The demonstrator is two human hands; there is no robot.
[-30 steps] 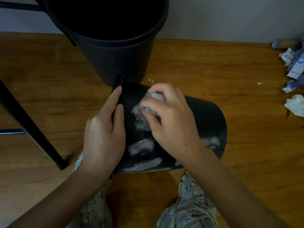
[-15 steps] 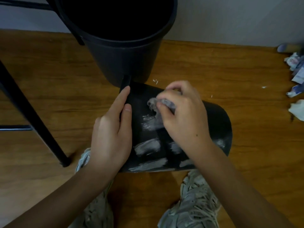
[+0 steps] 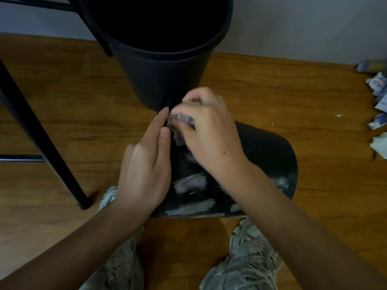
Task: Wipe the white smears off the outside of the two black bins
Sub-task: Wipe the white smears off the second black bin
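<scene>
One black bin (image 3: pixel 268 151) lies on its side on the wooden floor between my feet. White smears (image 3: pixel 190 184) streak its near side. My right hand (image 3: pixel 209 130) is closed on a crumpled grey wipe (image 3: pixel 182 119) and presses it against the bin's far upper part. My left hand (image 3: pixel 146 162) lies flat along the bin's left edge and steadies it. A second black bin (image 3: pixel 167 78) stands upright just behind, and its visible wall shows no smears.
A black metal furniture leg (image 3: pixel 41 139) slants down to the floor at the left. Crumpled papers and wrappers (image 3: pixel 379 105) lie at the right edge near the wall. My two pale shoes (image 3: pixel 247 260) stand right under the lying bin.
My right hand has slid the wipe up and left across the bin, toward my left fingertips. The smear in the bin's middle has shrunk. The view has shifted a little closer.
</scene>
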